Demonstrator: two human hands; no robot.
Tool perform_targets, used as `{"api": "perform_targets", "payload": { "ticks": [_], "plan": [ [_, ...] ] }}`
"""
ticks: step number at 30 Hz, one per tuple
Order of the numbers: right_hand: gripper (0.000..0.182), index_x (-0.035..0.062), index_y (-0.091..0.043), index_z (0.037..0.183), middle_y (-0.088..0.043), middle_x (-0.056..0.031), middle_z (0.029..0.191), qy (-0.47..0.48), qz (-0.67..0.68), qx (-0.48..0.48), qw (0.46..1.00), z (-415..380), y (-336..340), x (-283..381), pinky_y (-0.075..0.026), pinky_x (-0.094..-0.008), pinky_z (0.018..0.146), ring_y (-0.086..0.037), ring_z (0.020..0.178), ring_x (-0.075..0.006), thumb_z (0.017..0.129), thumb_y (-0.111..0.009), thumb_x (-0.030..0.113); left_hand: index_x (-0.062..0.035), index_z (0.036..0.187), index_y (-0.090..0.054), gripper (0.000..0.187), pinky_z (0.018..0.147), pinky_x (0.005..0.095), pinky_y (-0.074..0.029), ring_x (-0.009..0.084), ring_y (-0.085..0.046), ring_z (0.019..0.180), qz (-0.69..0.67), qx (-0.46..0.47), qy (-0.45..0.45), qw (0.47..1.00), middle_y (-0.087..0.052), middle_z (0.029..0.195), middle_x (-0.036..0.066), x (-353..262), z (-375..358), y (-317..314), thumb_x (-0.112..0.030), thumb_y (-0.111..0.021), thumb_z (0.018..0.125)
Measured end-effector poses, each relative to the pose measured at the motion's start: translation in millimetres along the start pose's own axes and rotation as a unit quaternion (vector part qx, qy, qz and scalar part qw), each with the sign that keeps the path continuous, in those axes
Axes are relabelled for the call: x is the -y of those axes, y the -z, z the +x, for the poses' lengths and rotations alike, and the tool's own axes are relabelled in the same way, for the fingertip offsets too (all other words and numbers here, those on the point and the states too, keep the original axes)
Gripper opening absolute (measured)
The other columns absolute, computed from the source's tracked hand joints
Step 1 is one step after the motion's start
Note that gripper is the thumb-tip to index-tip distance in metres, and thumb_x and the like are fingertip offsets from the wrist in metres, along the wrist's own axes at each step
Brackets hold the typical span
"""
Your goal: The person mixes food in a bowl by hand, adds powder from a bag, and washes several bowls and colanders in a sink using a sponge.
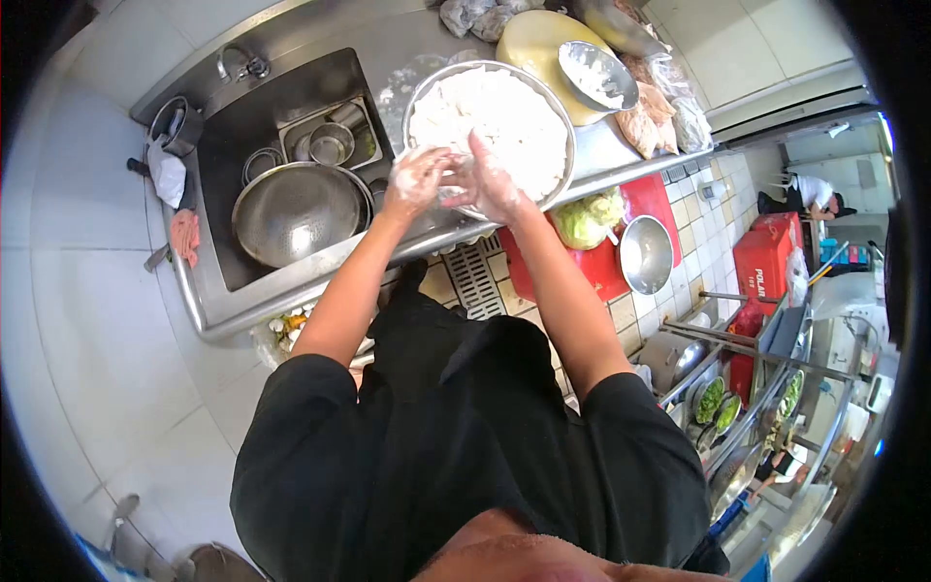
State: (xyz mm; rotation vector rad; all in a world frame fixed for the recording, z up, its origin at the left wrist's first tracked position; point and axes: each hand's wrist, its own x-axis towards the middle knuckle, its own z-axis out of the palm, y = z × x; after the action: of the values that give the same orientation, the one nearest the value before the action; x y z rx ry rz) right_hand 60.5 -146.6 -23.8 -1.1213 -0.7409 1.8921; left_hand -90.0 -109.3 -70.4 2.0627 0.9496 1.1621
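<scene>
On the steel surface [393, 44]: round metal bowl [570, 147] of white, floury contents [529, 121], left hand [410, 184] and right hand [497, 186] at its near-left rim.
Fingers of both hands loosely spread, dusted white, no grasped object visible; whether the fingertips touch each other is unclear at this angle. Contents lie ahead and rightward of the fingers, right hand nearer; bowl round, hence no long axis. Sink [215, 155] to the left.
</scene>
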Motion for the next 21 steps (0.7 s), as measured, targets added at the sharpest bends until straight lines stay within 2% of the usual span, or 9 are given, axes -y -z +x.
{"api": "perform_targets", "payload": {
  "ticks": [5,6,7,9,10,12,13,16,21],
  "plan": [
    [0.051,0.0006,-0.042,0.128,-0.054,-0.0145,0.119,0.031,-0.113,0.015,0.993,31,-15,21,-0.051,-0.0359,0.076,-0.058,0.098,-0.024,0.091,-0.051,0.034,-0.0068,0.091,-0.069,0.019,0.083,0.0376,-0.045,0.0273,-0.057,0.095,0.187,-0.128,0.06,0.972,-0.064,0.087,0.011,135,-27,56,-0.021,-0.058,0.085],
    [0.048,0.0004,-0.043,0.127,-0.055,-0.014,0.116,0.051,-0.127,-0.011,0.991,34,-11,24,-0.051,-0.0348,0.075,-0.059,0.096,-0.0236,0.091,-0.052,0.031,-0.0061,0.082,-0.068,0.019,0.087,0.0335,-0.043,0.0276,-0.059,0.091,0.155,-0.102,0.198,0.962,-0.067,0.093,0.013,129,-25,70,-0.02,-0.056,0.087],
    [0.046,0.0002,-0.045,0.125,-0.057,-0.0136,0.113,0.072,-0.141,-0.043,0.986,35,-2,29,-0.051,-0.0337,0.075,-0.06,0.094,-0.0232,0.09,-0.053,0.028,-0.0068,0.077,-0.069,0.028,0.09,0.0332,-0.042,0.0271,-0.059,0.095,0.34,-0.004,0.145,0.929,-0.067,0.096,0.014,185,-45,85,-0.027,-0.054,0.089],
    [0.039,-0.0004,-0.048,0.12,-0.062,-0.0122,0.104,0.073,-0.087,-0.158,0.981,38,30,41,-0.051,-0.031,0.075,-0.062,0.089,-0.0221,0.088,-0.056,0.019,-0.0061,0.075,-0.069,0.023,0.087,0.0357,-0.043,0.028,-0.058,0.091,0.282,0.016,0.177,0.943,-0.065,0.089,0.014,295,-77,105,-0.025,-0.058,0.082],
    [0.035,0.0,-0.048,0.117,-0.061,-0.0136,0.103,0.188,-0.065,-0.156,0.968,39,64,40,-0.051,-0.0321,0.073,-0.062,0.088,-0.0223,0.089,-0.055,0.019,-0.0057,0.075,-0.069,0.017,0.085,0.0362,-0.044,0.0284,-0.059,0.089,0.209,0.0,0.243,0.947,-0.064,0.086,0.013,314,-82,113,-0.02,-0.06,0.079],
    [0.031,0.0003,-0.051,0.106,-0.061,-0.0145,0.096,0.265,-0.023,-0.239,0.934,39,138,45,-0.052,-0.0333,0.07,-0.061,0.081,-0.0238,0.09,-0.052,0.027,-0.0051,0.076,-0.068,0.009,0.08,0.0375,-0.045,0.029,-0.058,0.084,0.235,0.004,0.235,0.943,-0.06,0.083,0.012,248,-52,133,-0.009,-0.062,0.071],
    [0.029,0.0017,-0.051,0.098,-0.059,-0.0118,0.087,0.164,0.009,-0.403,0.9,42,163,64,-0.051,-0.033,0.064,-0.059,0.075,-0.0208,0.089,-0.054,0.029,-0.0049,0.078,-0.067,0.011,0.078,0.0368,-0.046,0.0291,-0.058,0.083,0.226,-0.009,0.237,0.945,-0.061,0.084,0.012,247,-49,132,-0.002,-0.062,0.069],
    [0.022,0.0048,-0.051,0.096,-0.054,-0.0066,0.079,0.194,0.137,-0.499,0.833,29,228,83,-0.048,-0.0258,0.055,-0.056,0.067,-0.0148,0.086,-0.059,0.022,-0.0036,0.081,-0.066,0.012,0.08,0.0371,-0.046,0.0293,-0.058,0.082,0.24,0.008,0.209,0.948,-0.061,0.084,0.013,238,-43,136,-0.004,-0.062,0.07],
    [0.019,0.0036,-0.051,0.095,-0.053,-0.0058,0.075,0.214,0.031,-0.442,0.871,25,203,92,-0.046,-0.0242,0.053,-0.055,0.064,-0.0147,0.085,-0.059,0.018,-0.004,0.081,-0.069,0.019,0.081,0.0381,-0.045,0.03,-0.059,0.084,0.247,-0.009,0.313,0.917,-0.063,0.084,0.015,209,-22,114,-0.022,-0.064,0.079]
  ]
}}
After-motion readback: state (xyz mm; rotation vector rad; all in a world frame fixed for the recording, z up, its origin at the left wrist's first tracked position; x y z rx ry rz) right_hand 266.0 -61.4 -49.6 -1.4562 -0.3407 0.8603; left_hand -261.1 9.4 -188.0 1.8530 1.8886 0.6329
